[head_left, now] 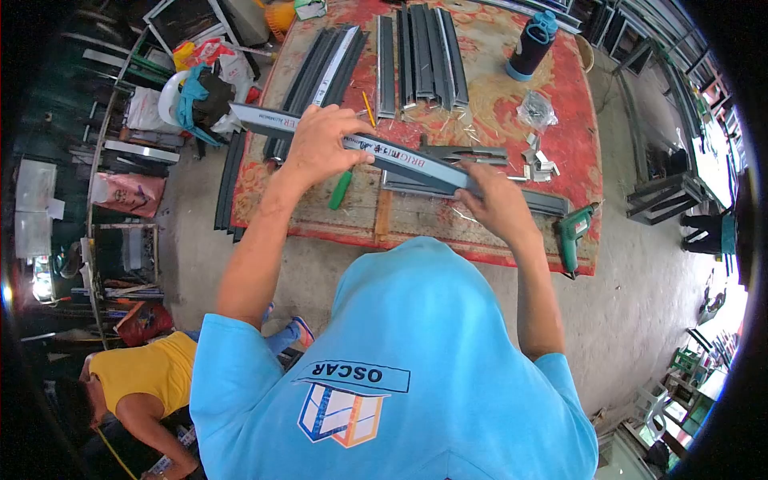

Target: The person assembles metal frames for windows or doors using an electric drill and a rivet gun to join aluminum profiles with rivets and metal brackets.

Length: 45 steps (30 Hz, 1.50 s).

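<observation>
A long grey aluminium profile (404, 162) with a printed strip along it slants across the front of the table, raised over other pieces. My left hand (316, 144) is closed around it left of its middle. Near its right end, my right hand (498, 202) grips it with the thumb on the near side. Another grey profile (546, 202) lies on the table beneath, partly hidden. A green screwdriver handle (340, 190) rests below my left hand. Right of my right hand is a green power drill (570, 236). Small metal brackets (540, 162) lie beyond that hand.
Stacked dark profiles (432, 56) lie at the back of the red patterned table (488, 32). A blue-topped bottle (532, 50), a clear plastic bag (537, 110) and a yellow pencil (368, 108) are there too. A person in a yellow top (148, 372) bends at lower left.
</observation>
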Each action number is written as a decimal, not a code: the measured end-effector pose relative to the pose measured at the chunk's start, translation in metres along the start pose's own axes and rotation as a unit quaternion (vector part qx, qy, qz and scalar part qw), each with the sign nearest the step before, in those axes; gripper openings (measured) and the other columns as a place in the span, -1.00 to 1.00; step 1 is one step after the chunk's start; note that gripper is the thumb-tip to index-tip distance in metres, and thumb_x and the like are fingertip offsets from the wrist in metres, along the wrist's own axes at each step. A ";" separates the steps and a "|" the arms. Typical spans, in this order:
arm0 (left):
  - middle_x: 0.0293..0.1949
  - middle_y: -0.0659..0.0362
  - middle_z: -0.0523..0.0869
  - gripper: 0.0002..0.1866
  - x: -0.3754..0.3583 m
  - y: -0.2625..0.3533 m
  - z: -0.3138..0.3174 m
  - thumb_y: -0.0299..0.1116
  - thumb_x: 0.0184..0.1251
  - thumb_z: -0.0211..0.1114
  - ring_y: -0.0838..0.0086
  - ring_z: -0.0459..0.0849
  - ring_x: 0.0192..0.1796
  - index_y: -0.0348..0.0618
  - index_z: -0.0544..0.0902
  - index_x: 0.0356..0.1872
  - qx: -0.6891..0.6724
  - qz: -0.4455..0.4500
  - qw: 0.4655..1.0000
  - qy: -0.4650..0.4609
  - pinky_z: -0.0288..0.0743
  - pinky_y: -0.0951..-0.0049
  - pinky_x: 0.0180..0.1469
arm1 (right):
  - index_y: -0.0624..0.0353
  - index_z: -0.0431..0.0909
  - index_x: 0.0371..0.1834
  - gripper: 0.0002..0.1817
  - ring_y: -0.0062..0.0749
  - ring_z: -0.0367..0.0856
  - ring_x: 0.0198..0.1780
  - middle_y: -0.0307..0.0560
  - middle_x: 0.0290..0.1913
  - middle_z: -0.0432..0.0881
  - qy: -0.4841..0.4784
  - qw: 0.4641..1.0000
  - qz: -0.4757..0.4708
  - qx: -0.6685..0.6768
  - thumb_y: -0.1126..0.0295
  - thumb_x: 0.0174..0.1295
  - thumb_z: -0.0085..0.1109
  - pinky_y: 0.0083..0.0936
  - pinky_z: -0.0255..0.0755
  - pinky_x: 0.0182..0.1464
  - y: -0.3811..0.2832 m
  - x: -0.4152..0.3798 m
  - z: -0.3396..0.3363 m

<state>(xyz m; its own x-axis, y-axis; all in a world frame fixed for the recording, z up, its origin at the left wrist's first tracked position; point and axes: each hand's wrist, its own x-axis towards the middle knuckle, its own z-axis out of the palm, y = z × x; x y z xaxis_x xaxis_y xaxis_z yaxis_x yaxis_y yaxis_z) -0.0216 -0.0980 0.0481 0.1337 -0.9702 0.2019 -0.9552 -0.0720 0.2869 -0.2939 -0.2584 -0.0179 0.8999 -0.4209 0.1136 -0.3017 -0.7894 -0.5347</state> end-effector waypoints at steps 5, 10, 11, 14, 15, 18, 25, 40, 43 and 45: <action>-0.25 0.16 0.69 -0.67 -0.012 -0.022 0.036 -0.28 -0.05 0.57 0.37 0.65 -0.16 -0.16 0.71 -0.24 -0.257 -0.154 0.949 0.096 0.44 0.39 -0.03 | 0.22 0.46 0.22 -0.49 0.03 0.53 0.19 0.12 0.06 0.57 0.283 0.926 -0.052 -0.245 0.45 0.16 0.28 -0.18 0.42 0.20 -0.051 -0.004 -0.064; -0.08 0.17 0.71 -0.64 -0.012 -0.017 0.042 -0.39 0.31 0.38 0.53 0.63 -0.04 -0.31 0.53 0.06 -0.435 -0.174 0.867 0.167 0.50 0.50 0.03 | 0.25 0.53 0.12 -0.64 -0.16 0.52 0.21 0.07 0.10 0.54 0.336 0.938 -0.010 0.081 0.54 0.22 0.21 -0.30 0.42 0.20 -0.017 -0.017 -0.062; -0.08 0.17 0.71 -0.64 -0.014 -0.020 0.047 -0.39 0.31 0.38 0.53 0.63 -0.04 -0.31 0.53 0.06 -0.436 -0.175 0.866 0.169 0.50 0.50 0.03 | 0.25 0.53 0.12 -0.64 -0.16 0.52 0.21 0.07 0.10 0.54 0.335 0.939 -0.011 0.080 0.54 0.22 0.21 -0.30 0.42 0.20 -0.005 -0.020 -0.050; -0.07 0.17 0.70 -0.69 -0.017 -0.027 0.061 -0.48 0.34 0.33 0.56 0.65 -0.05 -0.30 0.54 0.05 -0.514 -0.156 0.822 0.189 0.53 0.50 0.05 | 0.26 0.51 0.11 -0.63 -0.05 0.53 0.17 0.11 0.12 0.52 0.172 0.955 0.110 0.215 0.49 0.21 0.22 -0.26 0.43 0.18 0.033 -0.029 0.005; -0.07 0.17 0.70 -0.69 -0.019 -0.026 0.061 -0.48 0.34 0.33 0.56 0.65 -0.05 -0.30 0.54 0.05 -0.514 -0.155 0.822 0.188 0.53 0.50 0.05 | 0.26 0.50 0.12 -0.60 0.02 0.52 0.16 0.14 0.13 0.51 0.129 0.975 0.095 0.155 0.47 0.19 0.22 -0.22 0.42 0.19 0.044 -0.032 0.024; -0.08 0.17 0.71 -0.70 -0.024 -0.028 0.070 -0.51 0.33 0.33 0.55 0.65 -0.05 -0.31 0.54 0.04 -0.520 -0.169 0.813 0.200 0.53 0.49 0.05 | 0.24 0.47 0.15 -0.54 0.15 0.49 0.15 0.19 0.16 0.48 0.070 0.993 0.068 0.065 0.42 0.14 0.24 -0.16 0.38 0.21 0.074 -0.042 0.069; -0.05 0.16 0.71 -0.67 -0.028 -0.027 0.077 -0.56 0.30 0.34 0.55 0.65 -0.03 -0.30 0.54 0.06 -0.513 -0.168 0.822 0.179 0.52 0.51 0.07 | 0.14 0.37 0.31 -0.39 0.13 0.25 0.40 0.18 0.37 0.29 -0.010 0.989 0.082 -0.121 0.35 0.13 0.26 0.10 0.22 0.34 0.095 -0.047 0.104; -0.03 0.13 0.70 -0.65 -0.032 -0.009 0.087 -0.53 0.29 0.36 0.52 0.66 0.00 -0.31 0.54 0.08 -0.478 -0.185 0.849 0.128 0.54 0.46 0.10 | 0.06 0.36 0.36 -0.43 0.16 0.20 0.45 0.20 0.48 0.17 -0.045 0.979 0.120 -0.158 0.29 0.24 0.12 0.28 0.04 0.40 0.105 -0.055 0.129; -0.03 0.13 0.69 -0.63 -0.033 -0.006 0.089 -0.54 0.28 0.37 0.52 0.66 0.00 -0.31 0.53 0.09 -0.463 -0.195 0.856 0.118 0.56 0.46 0.09 | 0.07 0.36 0.36 -0.42 0.17 0.19 0.45 0.20 0.49 0.16 -0.043 0.980 0.122 -0.152 0.29 0.23 0.13 0.29 0.04 0.41 0.105 -0.054 0.130; -0.03 0.12 0.69 -0.61 -0.036 -0.008 0.095 -0.55 0.27 0.37 0.51 0.66 0.01 -0.31 0.52 0.10 -0.467 -0.194 0.855 0.113 0.56 0.45 0.08 | 0.06 0.36 0.36 -0.42 0.17 0.18 0.46 0.20 0.49 0.16 -0.045 0.980 0.124 -0.150 0.30 0.23 0.13 0.29 0.03 0.41 0.105 -0.053 0.130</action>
<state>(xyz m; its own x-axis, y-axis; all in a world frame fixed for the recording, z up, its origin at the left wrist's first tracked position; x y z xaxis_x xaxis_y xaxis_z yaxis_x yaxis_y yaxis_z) -0.0443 -0.0848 -0.0508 0.5420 -0.8376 0.0676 -0.2148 -0.0604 0.9748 -0.3326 -0.2605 -0.1890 0.8071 -0.5862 -0.0695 -0.5816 -0.7693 -0.2644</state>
